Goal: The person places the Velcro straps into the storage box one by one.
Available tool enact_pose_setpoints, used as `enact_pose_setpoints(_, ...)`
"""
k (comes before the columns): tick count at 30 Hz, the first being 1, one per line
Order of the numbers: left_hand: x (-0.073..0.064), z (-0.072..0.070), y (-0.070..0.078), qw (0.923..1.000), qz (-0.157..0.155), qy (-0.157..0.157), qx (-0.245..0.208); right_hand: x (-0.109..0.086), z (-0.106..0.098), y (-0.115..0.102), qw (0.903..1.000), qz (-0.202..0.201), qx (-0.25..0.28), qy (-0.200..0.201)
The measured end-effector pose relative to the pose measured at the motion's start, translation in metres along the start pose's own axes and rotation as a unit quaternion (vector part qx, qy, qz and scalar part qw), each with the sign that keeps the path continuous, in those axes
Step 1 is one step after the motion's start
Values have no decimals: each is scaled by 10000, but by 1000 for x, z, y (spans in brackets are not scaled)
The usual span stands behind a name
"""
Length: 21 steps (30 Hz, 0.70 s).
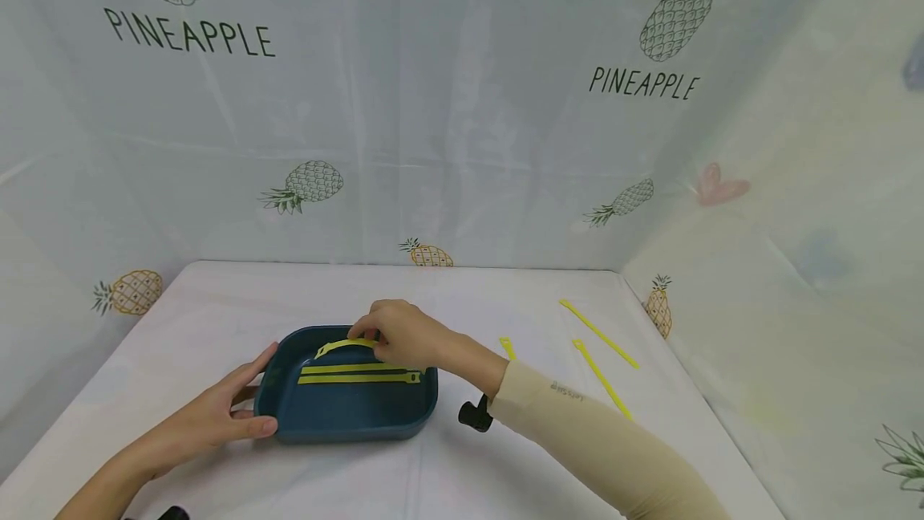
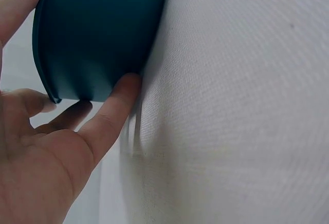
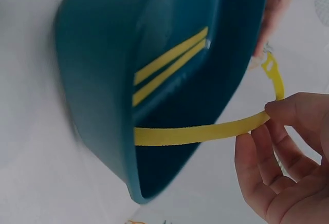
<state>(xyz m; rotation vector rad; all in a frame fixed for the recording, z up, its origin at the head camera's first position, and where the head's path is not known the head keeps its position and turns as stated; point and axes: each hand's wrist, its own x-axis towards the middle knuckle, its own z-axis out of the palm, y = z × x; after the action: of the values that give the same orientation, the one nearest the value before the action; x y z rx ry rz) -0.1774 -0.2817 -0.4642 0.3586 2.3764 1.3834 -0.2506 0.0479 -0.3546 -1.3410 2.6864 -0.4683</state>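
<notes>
A dark teal tray (image 1: 346, 417) with raised walls sits on the white-covered table. My left hand (image 1: 216, 414) rests against its left end, fingers spread along the outer wall and thumb near the front corner; in the left wrist view the thumb (image 2: 121, 103) touches low on the wall. Over the tray's back part, my right hand (image 1: 407, 335) pinches a flat yellow strap (image 3: 205, 133) between thumb and fingers. This strap bows in a curve, and its slotted end (image 3: 269, 64) sticks out beyond the fingers. Two more yellow straps (image 1: 357, 379) lie side by side on the tray floor.
Several loose yellow straps lie right of the tray: one at the back right (image 1: 597, 333), one nearer (image 1: 602, 378), and one partly hidden by the right forearm (image 1: 508, 348). A pineapple-print curtain (image 1: 447, 103) hangs behind and beside the table.
</notes>
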Motion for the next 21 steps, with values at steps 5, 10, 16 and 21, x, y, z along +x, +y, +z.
enact_pose_setpoints(5,0,0,-1,10000,-84,-17,-25,3,10,0,10000,-37,28,-1)
enact_pose_setpoints(10,0,0,0,10000,-62,-25,0,5,19,1,9999,-116,31,24)
enact_pose_setpoints(16,1,0,1,9999,-123,-59,-72,6,26,1,9998,-109,141,-3)
enact_pose_setpoints(21,0,-1,1,10000,8,-55,-69,7,32,-1,9996,-72,252,-48)
